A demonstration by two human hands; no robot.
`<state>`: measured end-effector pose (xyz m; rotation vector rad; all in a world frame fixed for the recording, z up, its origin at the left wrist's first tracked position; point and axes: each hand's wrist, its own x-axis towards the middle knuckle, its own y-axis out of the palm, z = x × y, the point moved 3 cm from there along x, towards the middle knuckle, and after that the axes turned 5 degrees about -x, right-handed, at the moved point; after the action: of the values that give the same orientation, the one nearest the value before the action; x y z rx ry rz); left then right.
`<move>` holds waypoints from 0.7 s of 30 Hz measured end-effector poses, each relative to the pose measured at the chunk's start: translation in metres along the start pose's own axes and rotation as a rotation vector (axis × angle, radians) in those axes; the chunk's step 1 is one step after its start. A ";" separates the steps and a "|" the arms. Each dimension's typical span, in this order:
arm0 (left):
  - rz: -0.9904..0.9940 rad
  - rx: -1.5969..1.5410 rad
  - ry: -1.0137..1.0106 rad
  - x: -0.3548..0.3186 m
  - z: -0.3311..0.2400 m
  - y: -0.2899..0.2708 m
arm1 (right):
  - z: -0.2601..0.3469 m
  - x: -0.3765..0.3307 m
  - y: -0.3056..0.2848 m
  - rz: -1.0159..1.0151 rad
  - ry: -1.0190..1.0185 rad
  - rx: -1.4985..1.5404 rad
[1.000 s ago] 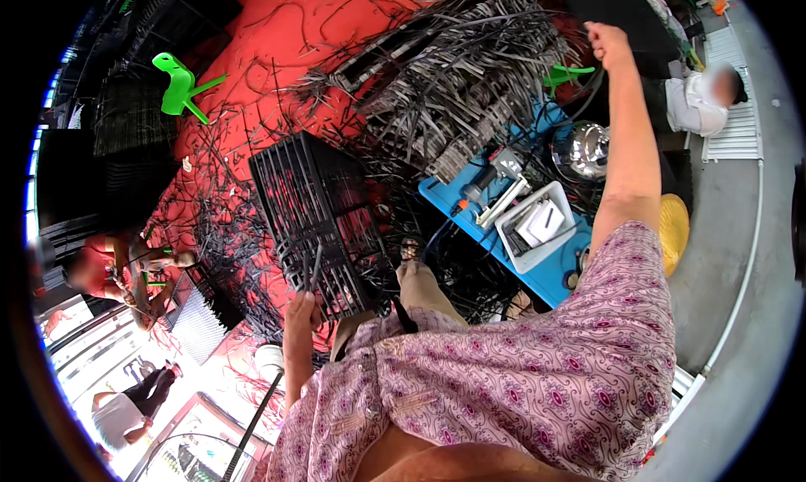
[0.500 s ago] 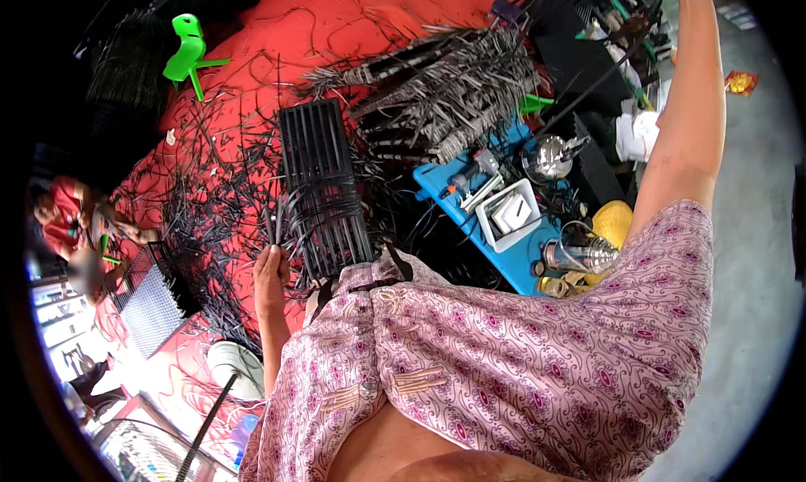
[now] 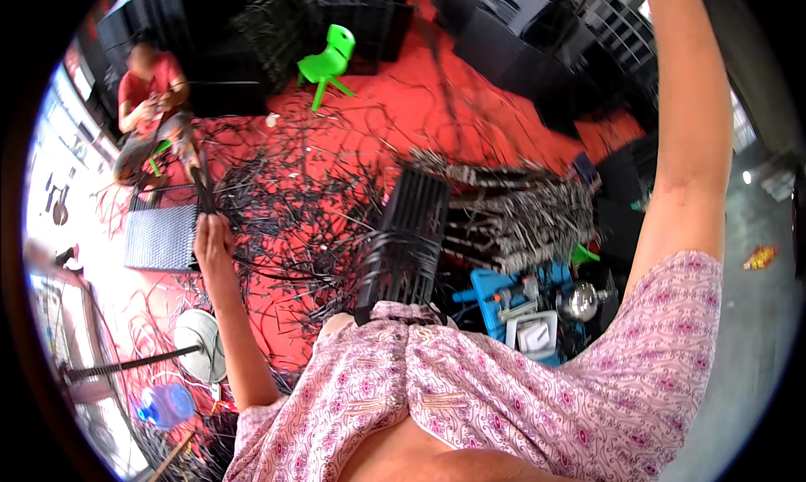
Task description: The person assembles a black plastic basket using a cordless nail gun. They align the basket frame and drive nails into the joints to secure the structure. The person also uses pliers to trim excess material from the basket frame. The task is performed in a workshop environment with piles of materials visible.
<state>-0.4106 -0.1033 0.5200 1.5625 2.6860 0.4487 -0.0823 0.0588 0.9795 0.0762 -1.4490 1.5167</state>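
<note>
My left hand (image 3: 214,233) is stretched out to the left, its fingers closed around a dark, flat black strip (image 3: 202,190) that sticks up from the grip. Next to that hand is a grey woven panel (image 3: 159,237) in a black frame; I cannot tell whether they touch. A black slatted frame (image 3: 421,209) leans against my lap, with thin black strands wound across its lower part. My right arm (image 3: 690,129) is raised along the right side, and its hand lies beyond the top edge.
Cut black strips (image 3: 285,196) litter the red floor. Bundled grey-black strips (image 3: 537,217) lie beyond a blue table (image 3: 487,290) with a white tray and a shiny metal pot (image 3: 579,301). A green chair (image 3: 327,65) stands at the back. A person in red (image 3: 151,91) sits far left.
My left hand has swung out leftward with the black strip. The view has shifted, bringing in more of the far room. My right hand has passed out of the picture at the top.
</note>
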 end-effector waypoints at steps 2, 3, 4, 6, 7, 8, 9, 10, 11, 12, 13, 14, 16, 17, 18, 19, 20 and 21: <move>-0.120 0.025 0.191 0.009 -0.047 -0.011 | 0.025 0.006 0.048 0.132 0.023 -0.037; -0.125 -0.021 0.297 0.011 -0.071 -0.005 | 0.031 0.003 0.068 0.205 0.007 -0.034; -0.164 -0.095 0.304 0.012 -0.088 0.007 | 0.034 -0.006 0.085 0.272 -0.049 -0.027; -0.076 -0.181 0.563 0.020 -0.118 0.039 | 0.031 -0.026 0.114 0.343 -0.260 -0.054; -0.295 0.046 0.628 0.006 -0.148 -0.005 | 0.044 -0.020 0.177 0.316 -0.540 0.113; -0.287 0.038 0.580 0.006 -0.159 0.001 | 0.061 -0.036 0.193 0.391 -0.501 0.062; -0.251 0.341 0.831 0.002 -0.176 0.018 | 0.078 -0.052 0.206 0.461 -0.470 0.016; -0.184 0.433 0.900 0.013 -0.163 0.027 | 0.074 -0.068 0.229 0.500 -0.512 -0.068; -0.131 0.536 0.978 0.021 -0.152 0.031 | 0.071 -0.088 0.251 0.244 -0.731 0.057; -0.099 0.798 1.085 0.018 -0.147 0.049 | 0.070 -0.103 0.265 0.301 -0.641 0.091; 0.042 0.417 0.652 0.018 -0.125 0.057 | 0.072 -0.120 0.271 0.349 -0.552 0.127; 0.032 0.640 0.762 0.012 -0.108 0.056 | 0.079 -0.133 0.276 0.305 -0.553 0.109; 0.104 0.264 0.409 -0.005 -0.066 0.069 | 0.060 -0.154 0.287 0.338 -0.489 0.102; 0.162 0.102 0.257 -0.017 -0.052 0.071 | 0.051 -0.168 0.294 0.361 -0.445 0.091; 0.191 -0.054 0.104 -0.028 -0.040 0.070 | 0.040 -0.181 0.305 0.373 -0.376 0.129; 0.202 -0.207 -0.101 -0.030 -0.025 0.065 | 0.033 -0.190 0.309 0.249 -0.389 0.151; 0.201 -0.362 -0.310 -0.034 -0.009 0.060 | 0.026 -0.201 0.315 0.127 -0.398 0.170; 0.200 -0.120 -0.144 -0.037 -0.004 0.054 | 0.023 -0.212 0.316 0.004 -0.403 0.186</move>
<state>-0.3468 -0.1104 0.5314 1.7617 2.3638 0.4700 -0.1979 -0.0161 0.6235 0.5173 -1.6112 1.7030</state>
